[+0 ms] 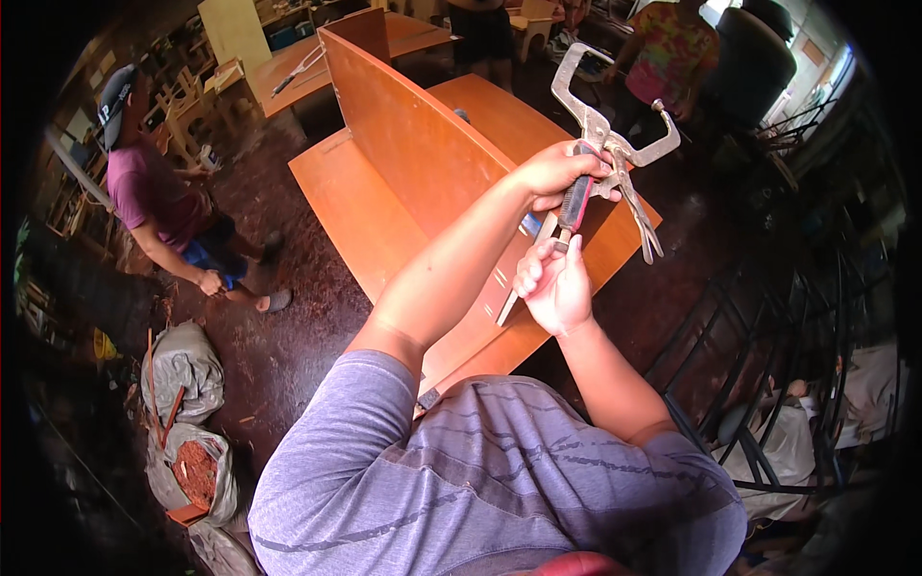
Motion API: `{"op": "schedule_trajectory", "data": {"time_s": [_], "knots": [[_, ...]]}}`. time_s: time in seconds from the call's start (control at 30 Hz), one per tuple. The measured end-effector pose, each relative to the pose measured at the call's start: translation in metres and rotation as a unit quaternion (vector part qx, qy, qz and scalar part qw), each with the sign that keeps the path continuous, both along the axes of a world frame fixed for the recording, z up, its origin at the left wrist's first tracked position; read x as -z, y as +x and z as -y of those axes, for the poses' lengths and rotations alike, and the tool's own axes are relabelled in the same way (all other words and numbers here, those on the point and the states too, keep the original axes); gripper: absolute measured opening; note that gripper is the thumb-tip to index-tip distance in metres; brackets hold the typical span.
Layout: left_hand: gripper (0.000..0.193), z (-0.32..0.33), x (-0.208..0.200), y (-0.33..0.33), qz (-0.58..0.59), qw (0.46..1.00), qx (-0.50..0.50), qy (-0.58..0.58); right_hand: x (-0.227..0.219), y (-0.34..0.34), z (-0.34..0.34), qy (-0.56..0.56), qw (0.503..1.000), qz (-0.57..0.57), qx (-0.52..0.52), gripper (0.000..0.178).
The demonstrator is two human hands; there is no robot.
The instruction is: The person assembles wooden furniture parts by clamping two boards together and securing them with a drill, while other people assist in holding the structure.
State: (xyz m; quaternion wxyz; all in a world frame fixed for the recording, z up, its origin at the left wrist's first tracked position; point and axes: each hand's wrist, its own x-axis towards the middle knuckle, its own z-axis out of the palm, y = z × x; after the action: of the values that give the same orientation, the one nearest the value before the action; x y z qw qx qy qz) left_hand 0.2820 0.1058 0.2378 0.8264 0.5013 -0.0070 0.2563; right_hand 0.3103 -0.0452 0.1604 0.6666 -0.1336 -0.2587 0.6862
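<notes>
My left hand (557,177) is wrapped around the handle area of a metal locking C-clamp (597,123), raised over the brown wooden panels. The clamp's two curved jaws spread wide apart, with nothing between them. A black and red grip (576,197) covers one handle; the bare metal lever hangs to the right. Just below, the fingers of my right hand (555,288) pinch the lower end of the gripped handle, at its screw. Under both arms an upright wooden panel (403,110) stands along a flat orange-brown panel (360,216).
At the left stands a person in a pink shirt (154,192). Sacks (187,370), one holding reddish shavings, lie at lower left. A second clamp (300,69) rests on the far table (418,36). Black metal bars (759,374) rise at right. Other people stand behind.
</notes>
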Motion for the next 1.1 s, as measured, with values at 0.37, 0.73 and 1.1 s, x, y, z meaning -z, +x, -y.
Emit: {"op": "schedule_trajectory", "data": {"time_s": [0.37, 0.73, 1.1], "knots": [[0.018, -0.004, 0.005, 0.007, -0.002, 1.000, -0.005, 0.012, 0.007, 0.005, -0.002, 0.078, 0.986, -0.116, -0.087, 0.045], [0.025, -0.005, 0.005, 0.003, -0.009, 1.000, -0.003, 0.017, 0.009, 0.010, -0.003, 0.011, 0.985, 0.134, 0.110, 0.040], [0.026, -0.006, 0.006, 0.002, -0.007, 0.998, -0.006, 0.057, -0.001, 0.005, 0.000, -0.025, 0.999, 0.034, -0.002, 0.046]]}}
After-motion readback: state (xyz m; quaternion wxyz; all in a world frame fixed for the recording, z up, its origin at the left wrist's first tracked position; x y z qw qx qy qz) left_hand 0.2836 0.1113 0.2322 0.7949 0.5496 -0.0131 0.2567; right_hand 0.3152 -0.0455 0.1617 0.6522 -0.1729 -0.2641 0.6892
